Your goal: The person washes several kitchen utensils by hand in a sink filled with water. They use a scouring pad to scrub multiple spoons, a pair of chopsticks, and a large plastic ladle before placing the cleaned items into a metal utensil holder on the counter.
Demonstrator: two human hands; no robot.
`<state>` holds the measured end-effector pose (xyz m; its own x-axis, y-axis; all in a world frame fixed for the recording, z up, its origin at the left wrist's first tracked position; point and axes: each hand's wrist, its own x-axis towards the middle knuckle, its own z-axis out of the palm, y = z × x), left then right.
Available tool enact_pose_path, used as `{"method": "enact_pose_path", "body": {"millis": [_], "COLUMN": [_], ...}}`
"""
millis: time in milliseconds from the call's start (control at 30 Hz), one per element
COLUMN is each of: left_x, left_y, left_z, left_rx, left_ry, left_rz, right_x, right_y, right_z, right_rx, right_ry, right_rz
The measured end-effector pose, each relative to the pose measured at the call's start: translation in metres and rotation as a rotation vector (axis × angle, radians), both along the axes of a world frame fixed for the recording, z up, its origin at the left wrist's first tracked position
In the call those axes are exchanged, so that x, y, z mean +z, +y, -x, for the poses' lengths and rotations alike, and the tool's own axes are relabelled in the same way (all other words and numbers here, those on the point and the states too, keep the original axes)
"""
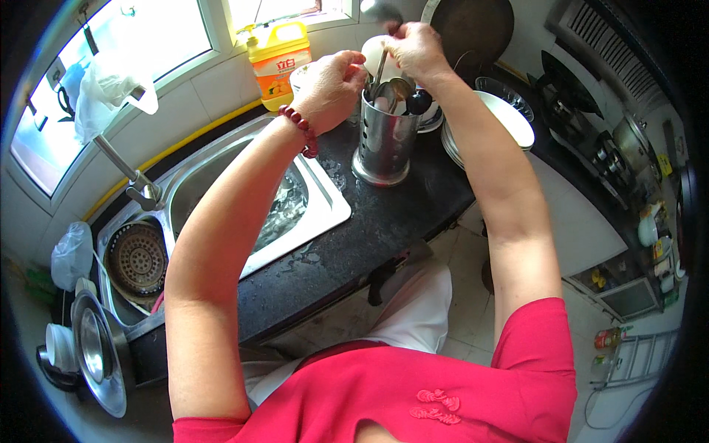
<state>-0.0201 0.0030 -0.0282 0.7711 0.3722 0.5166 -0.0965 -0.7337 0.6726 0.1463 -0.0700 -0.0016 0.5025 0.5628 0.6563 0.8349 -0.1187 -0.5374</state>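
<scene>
My right hand [418,52] is above a perforated stainless steel utensil holder [385,147], its fingertips closed on a thin metal utensil handle [381,66] that reaches down into the holder. A blurred ladle-like shape [381,10] shows just beyond that hand. My left hand [332,86], with a dark red bead bracelet at the wrist, is curled beside the holder's left rim; its fingertips are partly hidden, so I cannot tell whether it grips anything. Several spoons [400,88] and a round black handle end [419,102] stick up out of the holder.
Left of the holder lies a stainless steel sink [332,213] with water in it and a faucet [144,191]. A yellow detergent jug [278,63] stands behind my left hand. Stacked white plates [512,119] are by my right forearm. A dark round pan [473,27] leans at the back.
</scene>
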Motion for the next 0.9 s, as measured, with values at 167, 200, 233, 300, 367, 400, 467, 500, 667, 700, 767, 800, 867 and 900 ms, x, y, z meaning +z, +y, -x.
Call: {"method": "enact_pose_path", "body": {"millis": [167, 200, 233, 300, 367, 400, 467, 500, 667, 700, 767, 800, 867, 900], "left_x": [-0.009, -0.006, -0.005, -0.014, -0.023, -0.032, -0.058, -0.076, -0.146, -0.158, -0.178, -0.181, -0.19, -0.2], "left_y": [0.013, 0.011, 0.01, 0.028, 0.038, 0.045, 0.064, 0.077, 0.124, 0.126, 0.123, 0.118, 0.117, 0.118], "left_z": [0.028, 0.034, 0.041, 0.056, 0.069, 0.077, 0.109, 0.129, 0.182, 0.19, 0.205, 0.213, 0.222, 0.227], "left_rx": [-0.179, -0.237, -0.235, -0.269, -0.262, -0.197, 0.002, 0.075, 0.179, 0.161, 0.14, 0.126, 0.016, -0.029], "left_ry": [-0.041, -0.027, -0.022, -0.017, 0.027, 0.077, 0.175, 0.258, 0.995, 1.114, 1.346, 1.378, 1.443, 1.461], "left_rz": [0.526, 0.682, 0.788, 0.889, 0.887, 0.84, 0.72, 0.626, 0.371, 0.199, -0.106, -0.03, -0.011, -0.013], "right_x": [-0.006, -0.003, 0.001, 0.013, 0.013, 0.012, 0.016, 0.02, -0.089, -0.12, -0.155, -0.171, -0.196, -0.202], "right_y": [-0.004, -0.008, -0.013, -0.025, -0.029, -0.028, -0.016, -0.017, 0.048, 0.063, 0.082, 0.088, 0.098, 0.099], "right_z": [0.032, 0.033, 0.038, 0.048, 0.028, 0.017, 0.073, 0.129, 0.173, 0.178, 0.192, 0.196, 0.199, 0.201], "right_rx": [0.055, 0.046, 0.031, 0.16, 0.126, 0.118, 0.347, 0.537, 0.689, 0.785, 0.842, 0.877, 0.873, 0.866], "right_ry": [0.276, 0.147, 0.015, -0.152, -0.065, -0.108, -0.116, 0.099, -0.235, -0.174, -0.088, -0.103, -0.127, -0.09], "right_rz": [0.463, 0.492, 0.518, 0.358, 0.162, 0.086, -0.009, -0.05, 0.671, 0.773, 1.127, 1.199, 1.385, 1.451]}}
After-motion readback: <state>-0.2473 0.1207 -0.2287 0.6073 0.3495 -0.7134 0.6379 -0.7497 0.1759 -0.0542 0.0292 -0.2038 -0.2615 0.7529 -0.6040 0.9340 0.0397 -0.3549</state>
